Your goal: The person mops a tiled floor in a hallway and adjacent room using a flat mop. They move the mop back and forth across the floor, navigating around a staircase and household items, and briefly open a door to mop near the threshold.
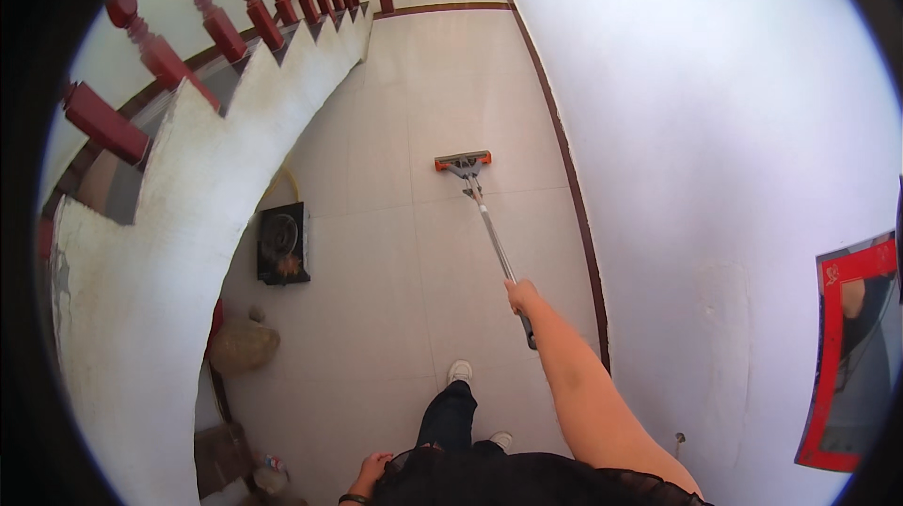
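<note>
My right hand [520,296] is closed around the metal handle of a sponge mop [498,245], near its dark grip end. The handle runs forward and slightly left, down to the orange and grey mop head [463,162], which rests on the pale tiled floor [381,308]. At the bottom edge, beside my black top, my left hand [376,465] hangs low with its fingers curled. Whether its fingers are apart is too small to tell, and no object shows in it.
On the left, a staircase [233,139] with red balusters [204,5] curves over a black gas stove [283,243], a tan sack [243,345] and a brown box [222,453]. A white wall [677,153] with a red-framed mirror [832,365] stands on the right.
</note>
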